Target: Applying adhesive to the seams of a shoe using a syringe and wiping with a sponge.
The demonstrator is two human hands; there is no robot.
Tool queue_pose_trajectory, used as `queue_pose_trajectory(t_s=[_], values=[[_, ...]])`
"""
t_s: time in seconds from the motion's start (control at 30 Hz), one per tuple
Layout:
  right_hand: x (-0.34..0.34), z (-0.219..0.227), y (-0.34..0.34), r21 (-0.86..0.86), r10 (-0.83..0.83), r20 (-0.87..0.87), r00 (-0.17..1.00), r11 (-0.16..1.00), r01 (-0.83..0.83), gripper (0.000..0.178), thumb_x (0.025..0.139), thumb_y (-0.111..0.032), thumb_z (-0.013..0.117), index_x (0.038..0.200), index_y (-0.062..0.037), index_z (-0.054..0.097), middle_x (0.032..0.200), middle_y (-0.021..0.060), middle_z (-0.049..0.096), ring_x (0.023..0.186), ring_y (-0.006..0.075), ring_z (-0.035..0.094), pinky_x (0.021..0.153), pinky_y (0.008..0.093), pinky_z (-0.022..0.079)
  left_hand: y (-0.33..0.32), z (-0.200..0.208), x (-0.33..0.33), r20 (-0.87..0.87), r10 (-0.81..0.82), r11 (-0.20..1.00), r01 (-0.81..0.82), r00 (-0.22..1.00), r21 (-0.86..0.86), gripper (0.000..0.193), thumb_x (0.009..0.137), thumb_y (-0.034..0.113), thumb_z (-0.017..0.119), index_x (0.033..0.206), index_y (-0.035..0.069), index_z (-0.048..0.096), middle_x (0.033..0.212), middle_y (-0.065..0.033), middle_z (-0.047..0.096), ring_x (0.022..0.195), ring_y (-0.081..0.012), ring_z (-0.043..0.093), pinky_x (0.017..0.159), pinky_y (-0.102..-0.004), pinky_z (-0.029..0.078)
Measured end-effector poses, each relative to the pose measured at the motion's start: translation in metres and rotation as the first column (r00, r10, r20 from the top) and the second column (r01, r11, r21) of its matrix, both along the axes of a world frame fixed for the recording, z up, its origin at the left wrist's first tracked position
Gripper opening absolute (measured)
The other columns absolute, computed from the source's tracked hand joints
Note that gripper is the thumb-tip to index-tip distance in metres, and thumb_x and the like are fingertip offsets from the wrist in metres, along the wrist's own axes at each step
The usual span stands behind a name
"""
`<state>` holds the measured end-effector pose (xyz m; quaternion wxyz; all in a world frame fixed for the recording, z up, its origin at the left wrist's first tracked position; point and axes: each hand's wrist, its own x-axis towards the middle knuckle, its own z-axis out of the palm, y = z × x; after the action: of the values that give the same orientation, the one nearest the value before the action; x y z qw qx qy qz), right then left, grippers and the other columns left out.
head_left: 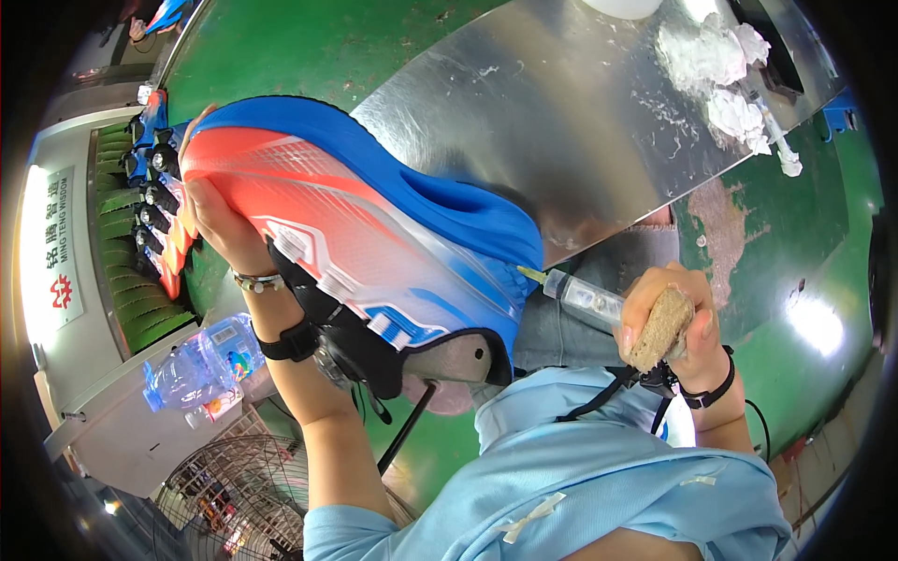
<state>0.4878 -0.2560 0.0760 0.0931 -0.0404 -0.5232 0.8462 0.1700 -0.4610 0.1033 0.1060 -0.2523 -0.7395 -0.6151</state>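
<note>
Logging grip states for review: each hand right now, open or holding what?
Left hand: closed, holding the blue-and-coral shoe by its toe.
Right hand: closed, holding a clear syringe and a tan block.

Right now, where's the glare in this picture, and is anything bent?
Head view: a harsh white spot on the green surface at right, and softer sheen on the metal sheet; head view: straight edges curve near the dark rim, while the shoe and syringe look fairly sharp.
</note>
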Motion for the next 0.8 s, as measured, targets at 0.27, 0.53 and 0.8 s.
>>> queue_pose_trajectory(t_s=[0.27,0.53,0.8], values=[[0.007,-0.005,-0.002,-0.129,-0.030,0.087,0.996,0.991,0.041,0.058,0.089,-0.052,0.041,0.080,0.0020,0.057,0.056,0.0056,0.057,0.041,0.0081,0.049,0.038,0.0203,0.036,-0.037,-0.026,-0.033,0.166,0.208,0.977,-0.197,0.964,-0.081,0.043,0.095,0.030,0.043,0.112,-0.007,0.055,0.110,-0.0081,0.058,0.102,-0.0141,0.051,0.092,-0.0270,0.037],[-0.024,-0.003,-0.021,0.058,-0.174,0.155,0.972,0.984,0.167,0.065,0.090,-0.058,0.025,0.086,0.0028,0.049,0.054,0.0059,0.046,0.037,0.0105,0.043,0.034,0.0212,0.032,-0.056,-0.039,0.009,0.420,0.096,0.984,-0.150,0.903,0.097,0.039,0.092,0.024,0.051,0.118,-0.005,0.053,0.118,-0.0090,0.057,0.103,-0.0137,0.055,0.091,-0.0261,0.042],[-0.038,0.002,-0.031,-0.027,-0.229,0.199,0.953,0.971,0.239,0.062,0.091,-0.056,0.024,0.086,0.0007,0.048,0.053,0.0056,0.044,0.036,0.0115,0.042,0.033,0.0221,0.030,-0.117,-0.006,0.089,0.608,0.270,0.961,-0.167,0.746,-0.223,0.030,0.091,0.028,0.054,0.101,0.000,0.060,0.089,-0.0046,0.063,0.077,-0.0110,0.062,0.064,-0.0233,0.053]])
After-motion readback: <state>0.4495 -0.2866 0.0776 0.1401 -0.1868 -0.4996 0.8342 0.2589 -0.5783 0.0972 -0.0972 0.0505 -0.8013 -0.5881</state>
